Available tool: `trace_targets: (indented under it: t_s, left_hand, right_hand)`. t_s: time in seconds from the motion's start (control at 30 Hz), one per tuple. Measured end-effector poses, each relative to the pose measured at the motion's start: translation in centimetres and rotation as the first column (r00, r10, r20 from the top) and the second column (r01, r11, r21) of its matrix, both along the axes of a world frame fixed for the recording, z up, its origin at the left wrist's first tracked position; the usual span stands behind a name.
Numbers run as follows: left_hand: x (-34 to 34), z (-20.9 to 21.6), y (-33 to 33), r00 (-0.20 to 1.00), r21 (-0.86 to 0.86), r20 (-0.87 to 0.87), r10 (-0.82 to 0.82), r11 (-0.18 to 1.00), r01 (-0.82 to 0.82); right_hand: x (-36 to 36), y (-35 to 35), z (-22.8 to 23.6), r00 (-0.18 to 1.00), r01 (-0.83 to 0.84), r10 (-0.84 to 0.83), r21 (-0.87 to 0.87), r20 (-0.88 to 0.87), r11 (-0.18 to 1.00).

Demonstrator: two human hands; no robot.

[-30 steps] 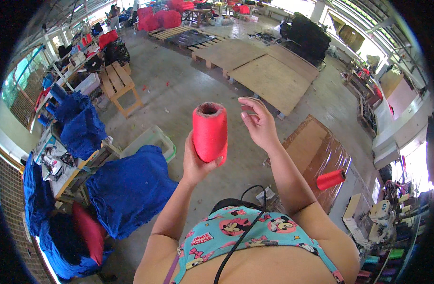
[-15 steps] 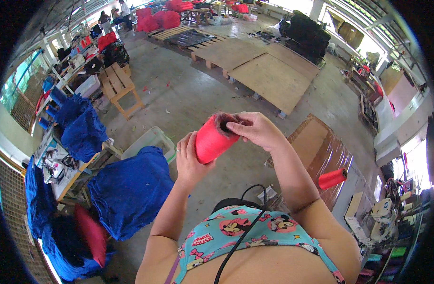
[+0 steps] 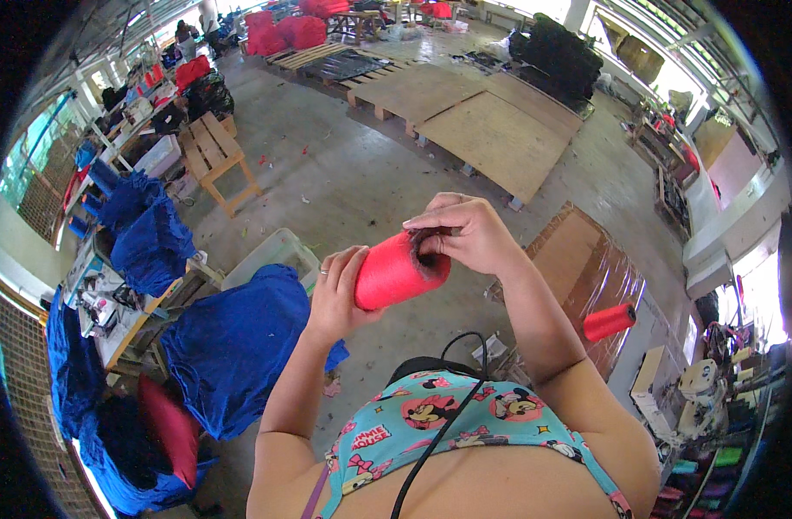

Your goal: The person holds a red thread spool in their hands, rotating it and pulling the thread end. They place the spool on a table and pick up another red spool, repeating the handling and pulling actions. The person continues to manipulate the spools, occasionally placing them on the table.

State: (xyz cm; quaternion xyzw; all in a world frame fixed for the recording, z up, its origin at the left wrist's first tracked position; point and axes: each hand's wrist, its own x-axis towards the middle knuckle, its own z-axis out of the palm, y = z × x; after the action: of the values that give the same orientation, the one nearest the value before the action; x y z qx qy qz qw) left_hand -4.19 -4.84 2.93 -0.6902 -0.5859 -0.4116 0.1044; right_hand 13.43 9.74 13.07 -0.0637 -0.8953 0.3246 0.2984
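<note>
A large cone of red thread (image 3: 394,275) is held up in front of me, lying nearly level with its open dark end to the right. My left hand (image 3: 334,294) wraps round its left end, a ring on one finger. At the open end, my right hand (image 3: 465,232) is closed on the rim, some fingers bent into the hollow core and others over the upper edge. Whether those fingertips pinch any loose thread is too small to make out. A second red thread cone (image 3: 609,323) lies apart on the right, on plastic-wrapped cardboard (image 3: 586,268).
Blue fabric (image 3: 232,346) is heaped at the left, beside a clear plastic bin (image 3: 284,251) and a sewing machine table (image 3: 124,324). A wooden stool (image 3: 210,156) stands farther off. Low plywood-topped pallets (image 3: 491,138) lie ahead. Another machine (image 3: 699,385) stands at the right.
The cone has tipped from slanting upward to nearly level, its open end swinging right and down. My right hand has shifted up along the rim, with fingers now bent into the core.
</note>
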Motion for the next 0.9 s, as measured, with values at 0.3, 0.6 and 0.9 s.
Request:
trace_targets:
  t_s: [0.3,0.6,0.9]
  left_hand:
    - [-0.1,-0.9,-0.3,0.992,-0.092,0.105,-0.063,0.993,0.073]
    - [0.1,-1.5,0.3,0.976,-0.167,0.209,0.064,0.986,-0.029]
    - [-2.3,-3.1,0.3,0.918,-0.041,0.230,0.323,0.946,-0.323]
  right_hand:
    - [-0.9,-1.7,-1.1,0.957,0.160,-0.077,0.284,-0.281,0.945]
    - [-1.5,-1.9,-1.1,0.955,-0.034,0.089,0.194,-0.283,0.980]
    - [3.0,4.8,-6.3,0.915,0.361,-0.389,0.211,0.109,0.908]
